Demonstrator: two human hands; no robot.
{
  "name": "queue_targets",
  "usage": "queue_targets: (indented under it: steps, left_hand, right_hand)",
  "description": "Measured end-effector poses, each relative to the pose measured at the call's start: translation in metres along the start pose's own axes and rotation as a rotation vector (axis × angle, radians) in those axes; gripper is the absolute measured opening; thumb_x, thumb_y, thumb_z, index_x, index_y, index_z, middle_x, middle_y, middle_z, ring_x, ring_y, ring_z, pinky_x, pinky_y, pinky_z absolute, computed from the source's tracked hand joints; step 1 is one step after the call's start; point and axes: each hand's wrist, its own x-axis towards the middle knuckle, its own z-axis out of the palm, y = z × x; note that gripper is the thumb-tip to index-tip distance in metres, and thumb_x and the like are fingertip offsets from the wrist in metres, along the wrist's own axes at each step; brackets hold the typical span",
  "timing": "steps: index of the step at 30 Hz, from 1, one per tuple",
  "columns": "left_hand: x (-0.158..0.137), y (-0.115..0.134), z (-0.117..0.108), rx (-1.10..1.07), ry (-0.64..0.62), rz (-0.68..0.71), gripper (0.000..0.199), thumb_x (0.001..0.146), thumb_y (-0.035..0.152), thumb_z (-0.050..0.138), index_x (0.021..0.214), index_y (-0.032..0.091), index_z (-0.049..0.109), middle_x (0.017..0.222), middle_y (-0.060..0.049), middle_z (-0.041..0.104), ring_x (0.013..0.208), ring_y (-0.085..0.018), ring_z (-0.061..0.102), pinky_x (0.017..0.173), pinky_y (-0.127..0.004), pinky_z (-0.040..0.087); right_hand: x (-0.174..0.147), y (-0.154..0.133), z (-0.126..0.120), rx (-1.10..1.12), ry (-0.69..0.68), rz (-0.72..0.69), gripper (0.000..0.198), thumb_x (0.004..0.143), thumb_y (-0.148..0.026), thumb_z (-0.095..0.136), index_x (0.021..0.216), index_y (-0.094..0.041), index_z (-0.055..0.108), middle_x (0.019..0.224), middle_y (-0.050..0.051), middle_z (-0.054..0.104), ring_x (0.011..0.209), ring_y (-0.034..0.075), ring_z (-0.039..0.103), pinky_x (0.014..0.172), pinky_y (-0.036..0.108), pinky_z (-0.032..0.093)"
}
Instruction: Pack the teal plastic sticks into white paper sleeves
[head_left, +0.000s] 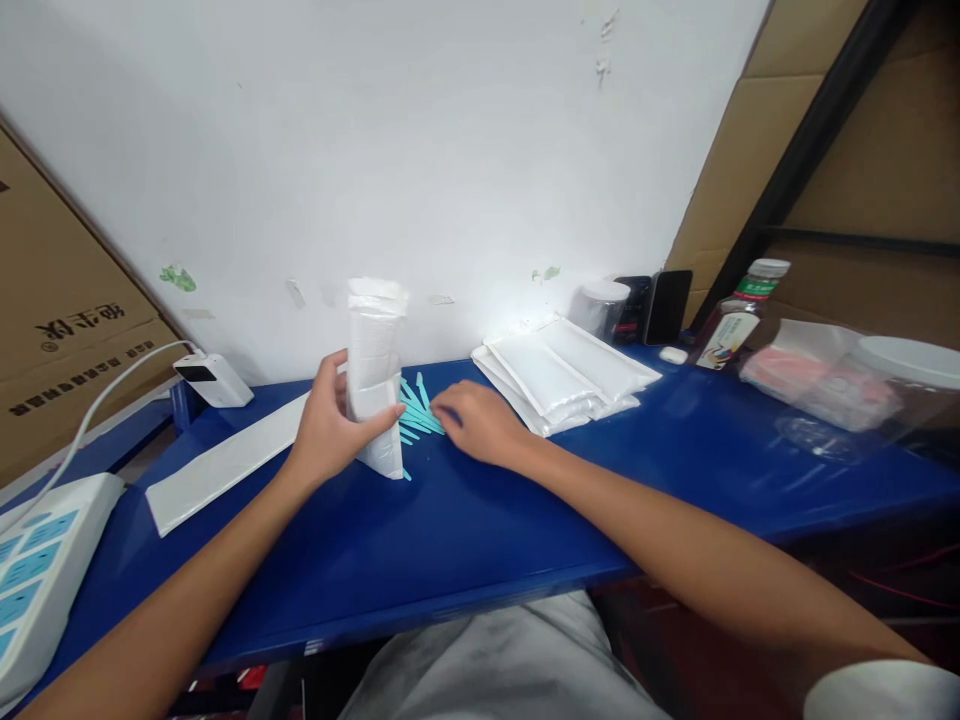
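My left hand [330, 425] is wrapped round a white plastic-wrapped packet [373, 350], held upright over the blue table [420, 540]. Just right of it, a loose pile of thin teal plastic sticks [421, 412] lies on the tabletop, partly hidden by the packet. My right hand [480, 420] is at the right edge of this pile, its fingers curled together; whether a stick is between them is hidden. Behind my left wrist lies a flat, long white packet [225, 465]. To the right of my right hand are stacked several white padded envelopes [562, 370].
A white power strip [52, 570] and a small white device with a cable [214, 380] are at the left. Along the right stand a lidded clear jar [600, 310], dark phones [667, 305], a bottle [739, 315] and a pink-filled bag [817, 375]. A white wall closes the back.
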Motion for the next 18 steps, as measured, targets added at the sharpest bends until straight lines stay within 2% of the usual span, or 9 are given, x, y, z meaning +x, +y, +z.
queue_targets:
  steps: [3,5,6,8,11,13,15,18]
  left_hand:
    - [-0.002,0.006,-0.001,0.124,-0.079,0.035,0.087,0.077,0.047,0.086,0.150,0.025,0.045,0.127,-0.011,0.074,0.108,-0.032,0.076,0.087,-0.043,0.063]
    - [-0.003,0.012,-0.004,0.246,-0.128,0.088,0.083,0.079,0.048,0.083,0.151,0.026,0.048,0.130,-0.010,0.074,0.108,-0.032,0.075,0.087,-0.041,0.061]
    - [-0.003,0.016,-0.007,0.295,-0.168,0.121,0.081,0.080,0.047,0.081,0.152,0.027,0.049,0.131,-0.009,0.074,0.108,-0.031,0.075,0.087,-0.040,0.060]
    - [-0.003,0.020,-0.011,0.356,-0.255,0.203,0.077,0.084,0.045,0.078,0.153,0.029,0.050,0.136,-0.007,0.072,0.108,-0.029,0.074,0.088,-0.037,0.059]
    - [-0.004,0.021,-0.012,0.381,-0.329,0.310,0.076,0.087,0.040,0.076,0.157,0.032,0.049,0.147,-0.005,0.068,0.116,-0.028,0.073,0.093,-0.036,0.058]
    - [-0.006,0.019,-0.009,0.397,-0.326,0.339,0.078,0.087,0.040,0.076,0.159,0.033,0.048,0.149,-0.005,0.067,0.117,-0.029,0.073,0.093,-0.036,0.058]
    - [-0.010,0.016,-0.004,0.417,-0.315,0.362,0.075,0.088,0.041,0.075,0.158,0.032,0.050,0.149,-0.005,0.068,0.119,-0.030,0.073,0.094,-0.036,0.058]
    - [-0.014,0.014,0.002,0.438,-0.326,0.388,0.068,0.090,0.041,0.073,0.155,0.032,0.053,0.145,-0.003,0.071,0.120,-0.029,0.074,0.095,-0.036,0.058]
  right_hand:
    - [0.008,-0.001,-0.033,0.143,0.385,0.139,0.019,0.106,-0.025,0.057,0.105,-0.018,0.074,0.083,0.003,0.069,0.076,0.017,0.062,0.074,0.031,0.050]
    - [0.011,0.000,-0.054,0.246,0.477,0.126,0.019,0.104,-0.034,0.064,0.101,-0.020,0.076,0.090,0.004,0.069,0.082,0.018,0.064,0.072,0.030,0.053]
    - [0.012,0.000,-0.062,0.284,0.453,0.085,0.018,0.101,-0.037,0.070,0.100,-0.021,0.078,0.103,0.007,0.070,0.096,0.020,0.067,0.078,0.031,0.056]
    - [0.012,0.001,-0.072,0.350,0.375,0.033,0.016,0.096,-0.038,0.077,0.099,-0.023,0.081,0.130,0.010,0.066,0.123,0.025,0.063,0.091,0.036,0.058]
    - [0.009,0.000,-0.075,0.398,0.252,0.015,0.012,0.096,-0.034,0.077,0.101,-0.025,0.084,0.149,0.010,0.060,0.142,0.028,0.054,0.108,0.045,0.053]
    - [0.007,-0.001,-0.072,0.408,0.120,-0.019,0.010,0.094,-0.026,0.077,0.100,-0.025,0.085,0.150,0.010,0.061,0.144,0.029,0.053,0.114,0.048,0.048]
    - [0.004,-0.001,-0.067,0.411,-0.065,-0.061,0.011,0.089,-0.020,0.079,0.099,-0.023,0.085,0.145,0.011,0.065,0.140,0.030,0.057,0.113,0.047,0.048]
    - [0.001,0.000,-0.054,0.366,-0.265,-0.052,0.013,0.080,-0.010,0.079,0.089,-0.020,0.081,0.119,0.010,0.074,0.117,0.029,0.067,0.100,0.041,0.054]
